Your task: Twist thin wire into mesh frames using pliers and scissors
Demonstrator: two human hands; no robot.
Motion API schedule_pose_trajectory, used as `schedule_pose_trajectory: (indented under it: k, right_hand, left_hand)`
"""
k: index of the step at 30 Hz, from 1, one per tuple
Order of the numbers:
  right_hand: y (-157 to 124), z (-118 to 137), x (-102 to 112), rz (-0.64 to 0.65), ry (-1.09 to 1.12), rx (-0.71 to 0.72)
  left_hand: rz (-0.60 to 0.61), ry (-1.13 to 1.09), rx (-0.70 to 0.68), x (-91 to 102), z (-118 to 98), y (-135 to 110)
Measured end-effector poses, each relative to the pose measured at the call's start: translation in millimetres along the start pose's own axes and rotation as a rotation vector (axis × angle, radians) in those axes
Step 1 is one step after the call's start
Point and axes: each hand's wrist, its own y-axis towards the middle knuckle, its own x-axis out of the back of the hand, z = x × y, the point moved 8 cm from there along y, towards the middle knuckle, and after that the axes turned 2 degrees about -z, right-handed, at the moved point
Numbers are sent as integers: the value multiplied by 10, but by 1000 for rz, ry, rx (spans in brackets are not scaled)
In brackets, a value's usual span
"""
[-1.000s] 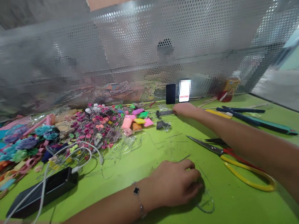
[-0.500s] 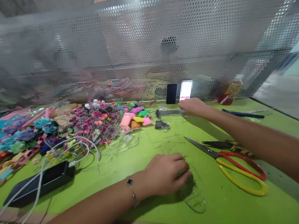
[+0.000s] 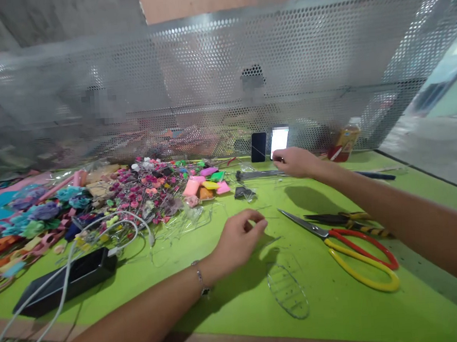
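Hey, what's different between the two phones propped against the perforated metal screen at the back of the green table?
The black dark-screened phone is switched off or asleep, while the lit phone glows bright white. The lit phone stands just behind the person's right hand; the dark-screened phone is farther from it. Both stand upright, side by side, leaning on the perforated metal screen.

Scissors (image 3: 327, 233), 2 phones (image 3: 258, 147), black power bank (image 3: 65, 281) on green table (image 3: 338, 314)
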Motion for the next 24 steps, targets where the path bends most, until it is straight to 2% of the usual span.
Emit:
schedule_pose_trajectory:
  k: [3,5,7,9,10,12,14,18,20,22,24]
  right_hand:
    - [-334,423,-51,104,179,130]
    - [-621,738,-153,217,297,215]
    - [-902,1048,-252,358,543,284]
    - [-1089,1192,-256,371,607,288]
    - [-1157,1181,-239,355,567,271]
    - [-1274,961,-172,298,384,201]
    - [-1408,497,-80,223,144,105]
    - [-1813,-607,-129,292,25,37]
    - [-2020,-1137,-243,393,14,-110]
    - [-2149,-1389,-312,430,65,-176]
    - [-2168,-1386,-326,411,90,-163]
  left_hand:
    - [-137,-472,73,122,36,54]
    - [-152,-691,81,143,31,92]
    - [-140,-804,86,140,30,120]
    - [-132,-851,105,131,45,133]
    - [-133,-866,125,128,60,135]
    - [-139,-892,183,123,89,132]
    - [-127,-903,249,111,101,124]
    - [-6,-894,359,3,86,95]
    - [69,-875,384,-76,83,75]
    - [129,-857,408,-154,97,52]
    - [184,-838,432,-221,109,25]
